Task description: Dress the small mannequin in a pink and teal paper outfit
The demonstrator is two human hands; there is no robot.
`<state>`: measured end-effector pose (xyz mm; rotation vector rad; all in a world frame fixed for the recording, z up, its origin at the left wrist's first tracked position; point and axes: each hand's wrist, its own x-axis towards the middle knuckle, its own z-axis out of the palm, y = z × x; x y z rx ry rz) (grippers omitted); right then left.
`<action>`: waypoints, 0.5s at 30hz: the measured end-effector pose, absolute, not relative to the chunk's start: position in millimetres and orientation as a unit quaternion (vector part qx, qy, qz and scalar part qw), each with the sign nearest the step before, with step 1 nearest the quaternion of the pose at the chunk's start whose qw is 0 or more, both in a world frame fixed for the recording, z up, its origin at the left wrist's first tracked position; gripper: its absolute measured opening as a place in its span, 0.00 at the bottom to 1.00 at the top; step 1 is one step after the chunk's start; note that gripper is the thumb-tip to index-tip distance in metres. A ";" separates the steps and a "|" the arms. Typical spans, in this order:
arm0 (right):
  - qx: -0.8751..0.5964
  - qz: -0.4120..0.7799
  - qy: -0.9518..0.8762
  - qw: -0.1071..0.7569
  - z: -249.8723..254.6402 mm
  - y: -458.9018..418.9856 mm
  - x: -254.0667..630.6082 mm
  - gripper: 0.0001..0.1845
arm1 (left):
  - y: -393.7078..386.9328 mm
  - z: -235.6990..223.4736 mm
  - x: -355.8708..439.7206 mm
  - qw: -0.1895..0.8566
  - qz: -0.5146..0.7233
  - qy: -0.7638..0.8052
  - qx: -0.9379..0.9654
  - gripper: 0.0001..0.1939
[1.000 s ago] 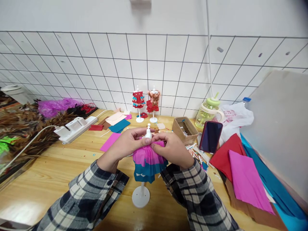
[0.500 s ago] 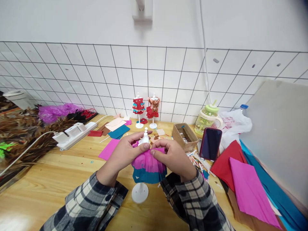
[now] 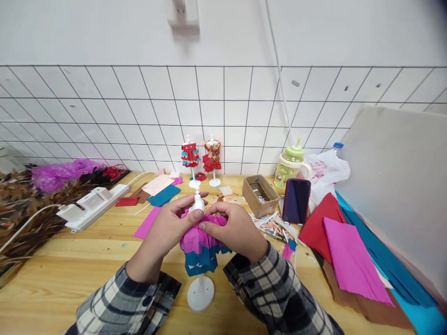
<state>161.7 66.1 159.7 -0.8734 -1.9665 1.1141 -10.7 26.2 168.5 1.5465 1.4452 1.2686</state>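
Observation:
A small white dress form (image 3: 198, 203) stands upright on its round base (image 3: 200, 293) in front of me. Around it hangs a skirt (image 3: 200, 249) of crepe paper, magenta above and teal below. My left hand (image 3: 169, 228) is wrapped round the form's upper body, thumb at the front by the waist. With thumb and forefinger, my right hand (image 3: 233, 228) pinches the magenta paper at the waist on the right side. The fingers behind the form are partly hidden.
Two dressed mini forms (image 3: 212, 158) stand by the tiled wall. A cardboard box (image 3: 260, 195), a phone (image 3: 296, 201) and a green-lidded bottle (image 3: 291, 167) are right of centre. Crepe sheets (image 3: 352, 260) lie far right, a power strip (image 3: 94, 207) left, paper scraps (image 3: 274, 225) near the box.
The camera view has shifted a little to the right. The skirt's right side is drawn into tighter folds and hangs narrower below. Both hands keep their hold.

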 end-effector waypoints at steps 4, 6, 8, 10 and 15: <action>-0.326 0.418 -0.766 0.363 161.8 67.0 163.2 0.08 | 27.2 165.2 -13.7 0.321 0.484 0.565 0.586 0.32; -0.321 0.420 -0.766 0.366 162.4 67.8 164.0 0.06 | 27.9 163.7 -14.6 0.322 0.488 0.567 0.580 0.32; -0.316 0.413 -0.766 0.379 161.8 68.4 163.9 0.04 | 28.8 162.2 -14.5 0.322 0.491 0.570 0.575 0.32; -0.313 0.400 -0.765 0.396 160.2 68.7 162.7 0.03 | 29.5 160.9 -13.3 0.319 0.495 0.572 0.571 0.32; -0.337 0.365 -0.754 0.430 155.1 66.0 155.9 0.02 | 29.0 159.4 -6.6 0.306 0.514 0.579 0.554 0.32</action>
